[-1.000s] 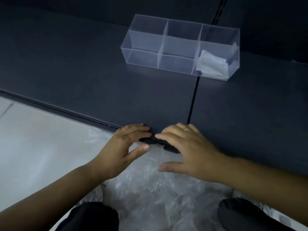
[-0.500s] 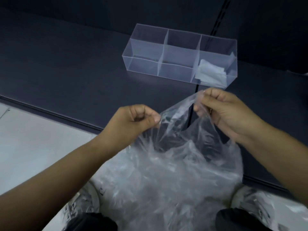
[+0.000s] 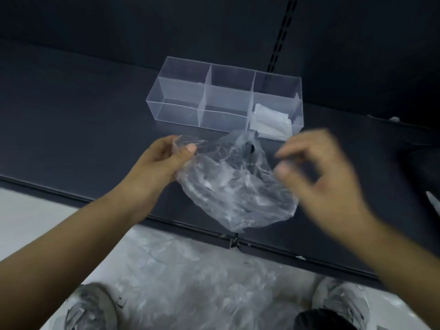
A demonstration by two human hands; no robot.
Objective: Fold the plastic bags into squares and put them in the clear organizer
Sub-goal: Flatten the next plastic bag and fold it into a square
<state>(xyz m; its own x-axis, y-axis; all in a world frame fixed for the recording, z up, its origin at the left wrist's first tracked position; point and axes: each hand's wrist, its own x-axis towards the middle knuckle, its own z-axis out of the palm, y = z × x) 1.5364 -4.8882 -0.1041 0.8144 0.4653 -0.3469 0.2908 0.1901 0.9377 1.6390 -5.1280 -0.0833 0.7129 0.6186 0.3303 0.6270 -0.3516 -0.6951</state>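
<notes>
A crumpled clear plastic bag (image 3: 234,184) hangs over the dark shelf, in front of the clear organizer (image 3: 221,94). My left hand (image 3: 164,160) pinches its upper left corner between thumb and fingers. My right hand (image 3: 321,167) is blurred at the bag's right side, fingers curled and apart; whether it touches the bag I cannot tell. The organizer has three compartments in a row. A folded white bag (image 3: 271,121) lies in the right one; the other two hold nothing.
A pile of loose clear bags (image 3: 190,282) lies on the pale floor between my shoes (image 3: 92,308). The dark shelf (image 3: 71,115) has a raised front edge and a seam down its middle. A dark object sits at the far right.
Both hands lifted one bag out of the floor pile and carried it up over the shelf. The right hand has left the top corner it pinched and now moves at the bag's right side.
</notes>
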